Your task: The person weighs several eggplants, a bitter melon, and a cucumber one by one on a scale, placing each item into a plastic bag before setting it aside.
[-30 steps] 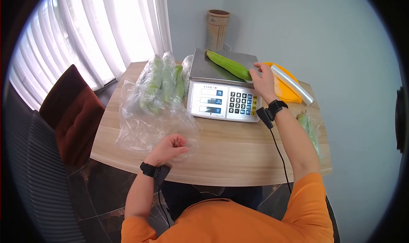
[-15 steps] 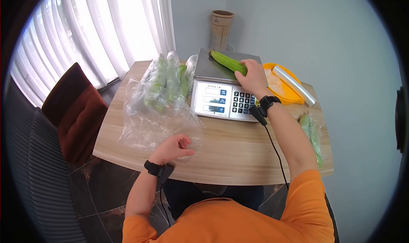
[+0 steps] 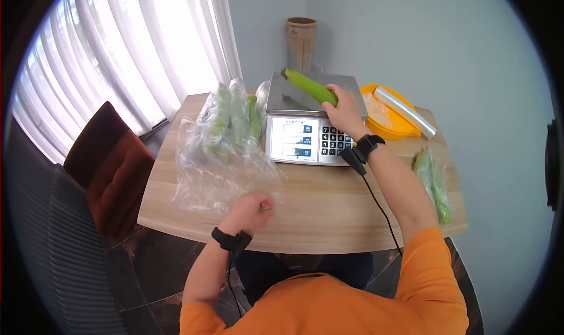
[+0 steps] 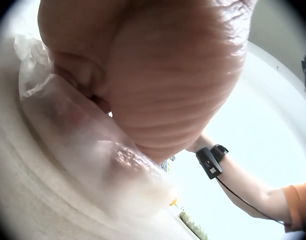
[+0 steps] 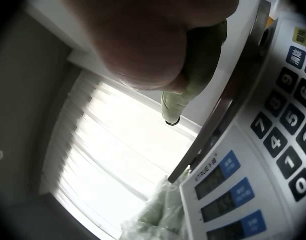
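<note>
A long green vegetable [image 3: 310, 87] is gripped near its lower right end by the right hand [image 3: 345, 110], tilted just above the metal plate of a white scale [image 3: 294, 138]. The right wrist view shows the vegetable [image 5: 203, 60] under the fingers, beside the scale's keypad [image 5: 285, 130]. The left hand [image 3: 248, 211], low over the table's front part, pinches the edge of a clear plastic bag [image 3: 217, 182] with its fingers curled. In the left wrist view the bag [image 4: 83, 145] hangs by the curled fingers of the left hand [image 4: 143, 75].
Bagged green vegetables [image 3: 226, 118] lie left of the scale. To its right is a yellow tray [image 3: 396, 128] with a clear film roll [image 3: 405, 110] across it, and nearer, wrapped vegetables [image 3: 433, 185]. A brown chair [image 3: 111, 170] stands at the table's left; a tall pot [image 3: 301, 44] is behind.
The right hand has moved left and taken hold of the vegetable, whose near end is now lifted off the plate. The left hand has curled its fingers more and shifted slightly right.
</note>
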